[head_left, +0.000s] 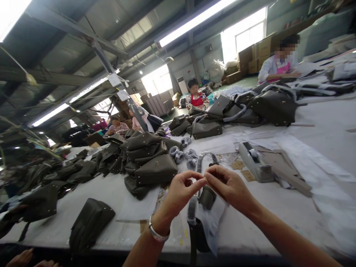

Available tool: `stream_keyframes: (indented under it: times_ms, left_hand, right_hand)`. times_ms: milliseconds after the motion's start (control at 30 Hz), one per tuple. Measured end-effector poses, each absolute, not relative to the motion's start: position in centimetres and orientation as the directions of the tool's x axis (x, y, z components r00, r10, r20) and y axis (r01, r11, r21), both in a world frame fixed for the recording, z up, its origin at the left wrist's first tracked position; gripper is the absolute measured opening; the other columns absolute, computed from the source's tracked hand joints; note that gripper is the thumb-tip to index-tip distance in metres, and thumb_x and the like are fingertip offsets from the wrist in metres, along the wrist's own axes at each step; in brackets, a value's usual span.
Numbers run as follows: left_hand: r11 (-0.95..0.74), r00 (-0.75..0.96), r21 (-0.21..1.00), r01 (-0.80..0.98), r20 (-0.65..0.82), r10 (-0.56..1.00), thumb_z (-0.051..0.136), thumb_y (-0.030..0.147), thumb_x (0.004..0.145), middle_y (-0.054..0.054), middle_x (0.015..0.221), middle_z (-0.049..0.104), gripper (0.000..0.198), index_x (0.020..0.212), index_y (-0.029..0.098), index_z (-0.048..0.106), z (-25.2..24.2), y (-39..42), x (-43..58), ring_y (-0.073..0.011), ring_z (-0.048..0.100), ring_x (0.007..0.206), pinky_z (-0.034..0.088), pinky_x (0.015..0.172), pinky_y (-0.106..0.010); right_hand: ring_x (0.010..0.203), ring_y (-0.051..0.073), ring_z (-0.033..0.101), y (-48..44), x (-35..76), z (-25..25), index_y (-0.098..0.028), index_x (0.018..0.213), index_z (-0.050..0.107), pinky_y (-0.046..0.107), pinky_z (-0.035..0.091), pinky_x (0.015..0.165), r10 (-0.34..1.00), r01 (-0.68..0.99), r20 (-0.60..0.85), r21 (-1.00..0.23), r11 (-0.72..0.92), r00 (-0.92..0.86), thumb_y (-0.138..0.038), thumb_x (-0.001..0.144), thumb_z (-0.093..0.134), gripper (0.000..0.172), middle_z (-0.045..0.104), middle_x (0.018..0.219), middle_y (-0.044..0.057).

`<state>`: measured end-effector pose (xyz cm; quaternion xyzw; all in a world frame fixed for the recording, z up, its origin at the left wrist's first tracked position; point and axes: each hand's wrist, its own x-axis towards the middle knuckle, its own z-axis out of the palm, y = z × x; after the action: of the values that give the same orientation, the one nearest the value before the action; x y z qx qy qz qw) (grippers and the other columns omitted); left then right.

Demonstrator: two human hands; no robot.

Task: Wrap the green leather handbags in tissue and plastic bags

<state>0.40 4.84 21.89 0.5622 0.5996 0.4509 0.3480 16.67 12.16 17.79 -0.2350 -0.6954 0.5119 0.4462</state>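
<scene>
My left hand (185,189), with a bracelet at the wrist, has thumb and fingers pinched together. Its fingertips meet those of my right hand (228,185), which is pinched too. Whatever lies between the fingertips is too small to name. Just below the hands a dark strap piece wrapped in clear film (191,209) lies on the white table (130,233), with a small dark rolled piece (207,198) beside it. A dark bag part (198,237) reaches the table's front edge.
Dark bags (157,168) are stacked left of my hands, and one bag (90,222) lies nearer the front edge. Wrapped rings (176,154) sit behind. A tape dispenser (256,163) stands right, beside cardboard pieces (289,170). Another person's hands (22,257) show at bottom left; several people are behind.
</scene>
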Motion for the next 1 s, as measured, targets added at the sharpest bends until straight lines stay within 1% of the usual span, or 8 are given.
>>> stream_keyframes:
  times_ms: [100,267,367,533,633,733,867,1000]
  left_hand:
    - [-0.065,-0.117,0.895,0.441,0.129,0.985,0.072,0.048,0.082,0.001,0.067,0.056,0.032,0.086,0.015,0.075,21.9,5.0,0.3,-0.0091,0.038,0.061,0.028,0.054,-0.024]
    - [-0.059,-0.130,0.877,0.476,0.137,0.982,0.067,0.047,0.086,0.000,0.068,0.058,0.032,0.082,0.016,0.075,21.8,5.1,0.0,-0.0111,0.043,0.064,0.032,0.059,-0.025]
    - [-0.039,-0.122,0.877,0.479,0.110,0.986,0.066,0.048,0.086,0.000,0.067,0.058,0.034,0.082,0.016,0.075,21.9,5.0,-0.2,-0.0105,0.041,0.061,0.030,0.056,-0.025]
    - [-0.087,-0.023,0.812,0.577,0.123,0.992,0.071,0.046,0.083,0.000,0.076,0.064,0.027,0.088,0.020,0.077,22.5,4.7,-0.5,-0.0096,0.041,0.062,0.032,0.057,-0.024]
    - [-0.117,0.034,0.781,0.614,0.121,0.992,0.074,0.044,0.081,0.000,0.081,0.065,0.023,0.091,0.023,0.078,22.8,4.7,-0.6,-0.0097,0.043,0.065,0.033,0.059,-0.024]
    - [-0.100,0.043,0.785,0.611,0.094,0.995,0.071,0.044,0.084,-0.001,0.079,0.066,0.024,0.087,0.021,0.077,22.8,4.7,-0.5,-0.0104,0.044,0.066,0.033,0.060,-0.025]
    - [-0.057,0.039,0.827,0.559,0.042,0.998,0.070,0.046,0.084,-0.001,0.076,0.064,0.030,0.085,0.017,0.077,22.4,4.9,-0.4,-0.0110,0.043,0.065,0.031,0.059,-0.026]
    - [0.021,-0.028,0.929,0.370,-0.011,1.000,0.072,0.044,0.083,0.002,0.067,0.055,0.029,0.082,0.015,0.072,22.1,5.1,-0.2,-0.0096,0.040,0.062,0.030,0.058,-0.025]
  right_hand:
    - [0.064,0.013,0.048,12.6,17.4,17.6,-0.021,0.093,0.066,0.025,0.037,0.056,0.740,-0.088,0.402,-0.901,0.425,-0.539,-0.047,0.093,0.059,0.027,0.059,0.072,-0.001]
    - [0.055,0.011,0.039,13.2,18.2,17.5,-0.024,0.118,0.060,0.023,0.033,0.053,0.695,-0.027,0.392,-0.880,0.474,-0.603,-0.043,0.090,0.066,0.034,0.043,0.061,-0.008]
    - [0.058,0.012,0.044,13.3,18.6,17.5,-0.025,0.119,0.059,0.023,0.036,0.055,0.670,0.016,0.396,-0.854,0.520,-0.628,-0.039,0.086,0.071,0.038,0.048,0.063,-0.008]
    - [0.065,0.014,0.056,13.4,19.1,17.6,-0.027,0.115,0.061,0.023,0.043,0.060,0.657,0.044,0.410,-0.828,0.560,-0.633,-0.033,0.086,0.072,0.031,0.062,0.072,-0.005]
    - [0.065,0.014,0.058,13.4,19.2,17.4,-0.027,0.112,0.062,0.023,0.045,0.060,0.640,-0.002,0.420,-0.837,0.547,-0.644,-0.031,0.086,0.072,0.028,0.065,0.074,-0.005]
    - [0.068,0.014,0.062,13.4,19.2,17.1,-0.027,0.113,0.063,0.024,0.049,0.064,0.620,-0.081,0.453,-0.843,0.532,-0.641,-0.032,0.087,0.072,0.028,0.069,0.077,-0.004]
    - [0.076,0.016,0.068,13.4,19.4,16.7,-0.028,0.114,0.065,0.027,0.053,0.074,0.602,-0.101,0.516,-0.804,0.586,-0.609,-0.036,0.086,0.074,0.030,0.074,0.087,-0.001]
    - [0.075,0.018,0.068,13.5,19.5,16.4,-0.030,0.120,0.065,0.030,0.054,0.075,0.584,-0.073,0.509,-0.790,0.609,-0.632,-0.040,0.086,0.074,0.037,0.075,0.086,-0.001]
